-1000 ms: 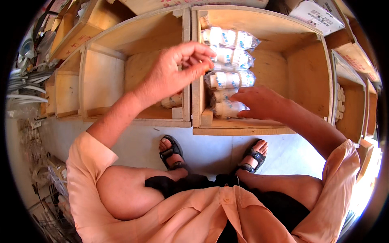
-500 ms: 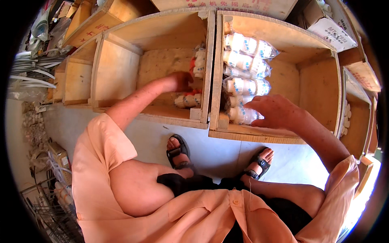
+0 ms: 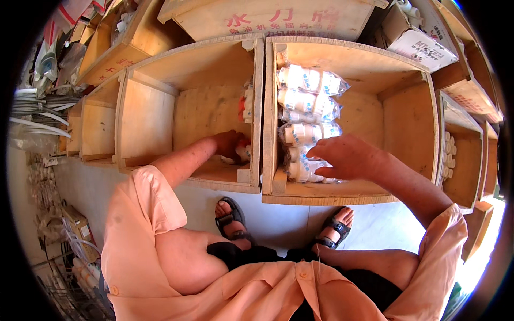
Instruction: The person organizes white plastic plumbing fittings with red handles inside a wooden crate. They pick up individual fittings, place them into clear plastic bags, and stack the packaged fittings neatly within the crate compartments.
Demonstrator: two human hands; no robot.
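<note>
My left hand reaches into the left wooden box, down at the small white and red fittings in its near right corner. Its fingers are mostly hidden, so a grip cannot be made out. More white and red pieces lie farther along the same wall. Over the right wooden box, my right hand is open, with thumb and fingers apart. Its fingertips are at the near bags of white pipe fittings. Other clear bags of white fittings line that box's left side.
Behind the boxes stands a wooden crate with red lettering. A white carton sits at the back right. Further wooden bins flank both sides. Grey and white tubes are piled at the far left. My sandalled feet stand before the boxes.
My left hand has come nearer within the left box, from between the two groups of fittings to the near group. My right hand stays by the near bags. The whole view has shifted slightly.
</note>
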